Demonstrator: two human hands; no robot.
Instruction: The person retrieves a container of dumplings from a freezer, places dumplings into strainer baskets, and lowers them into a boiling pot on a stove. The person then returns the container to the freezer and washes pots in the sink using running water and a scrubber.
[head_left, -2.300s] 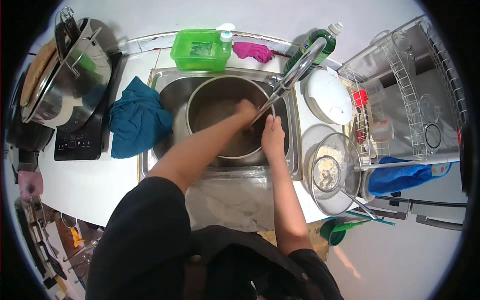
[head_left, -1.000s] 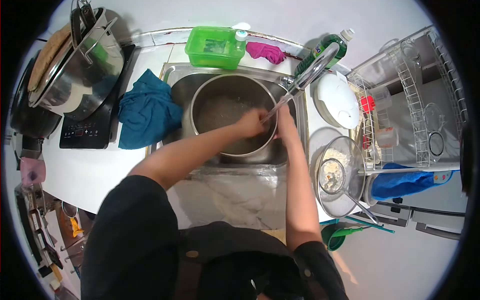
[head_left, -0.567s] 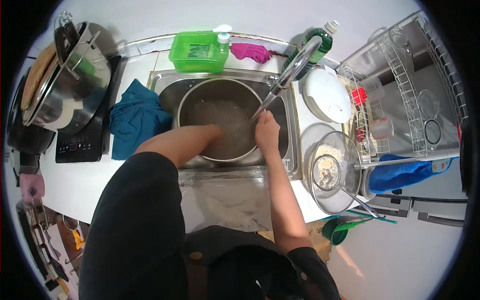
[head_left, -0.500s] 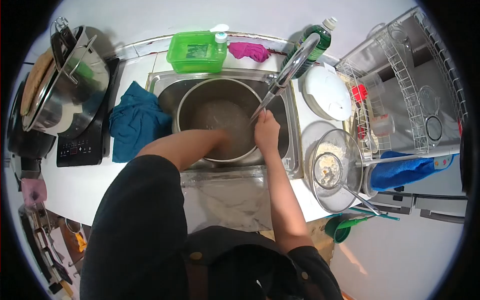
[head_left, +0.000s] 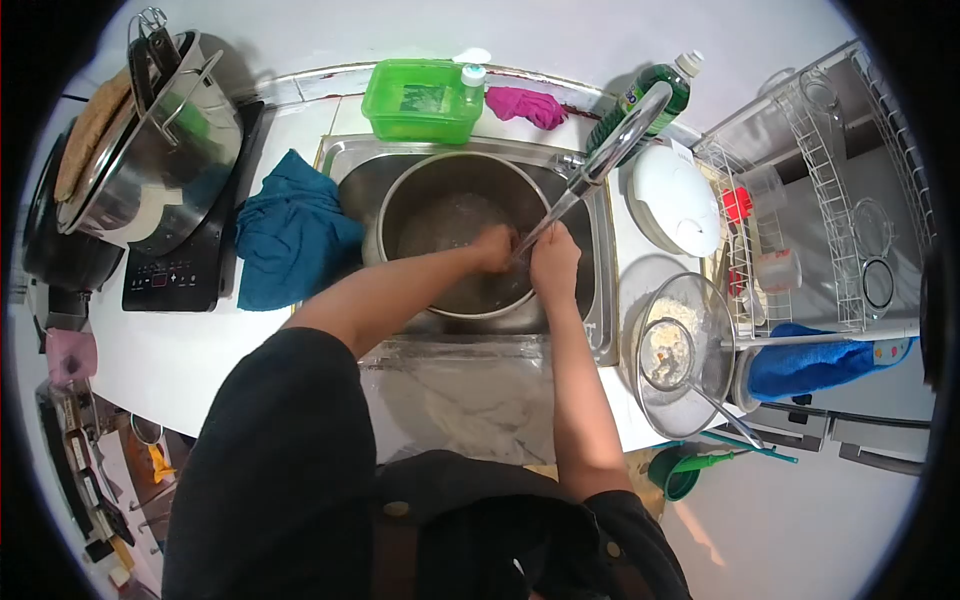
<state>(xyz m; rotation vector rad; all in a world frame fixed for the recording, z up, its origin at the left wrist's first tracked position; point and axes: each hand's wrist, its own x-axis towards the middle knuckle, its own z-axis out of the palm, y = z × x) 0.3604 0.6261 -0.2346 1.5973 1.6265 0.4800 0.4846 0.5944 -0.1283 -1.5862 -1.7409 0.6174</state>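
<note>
A large metal pot (head_left: 400, 200) stands in the steel sink (head_left: 350, 150), with cloudy water (head_left: 450, 220) inside. My left hand (head_left: 494, 248) is within the pot near its right inner wall, beside the thin stream from the faucet (head_left: 600, 165). Its fingers look curled; what they hold, if anything, is hidden. My right hand (head_left: 556, 262) is closed around the pot's right rim, just beside the stream. Left of the sink lies a crumpled teal cloth (head_left: 295, 235).
Behind the sink are a green plastic tub (head_left: 420, 105), a pink cloth (head_left: 525, 107) and a green bottle (head_left: 660, 95). On the right sit a white lidded container (head_left: 675, 205), a strainer (head_left: 668, 350) over a bowl and a wire dish rack (head_left: 840, 210). An induction cooker (head_left: 175, 280) is left.
My left hand has risen out of the cloudy water and moved right, toward the stream. My right hand stays at the pot's rim. The whole view has shifted slightly.
</note>
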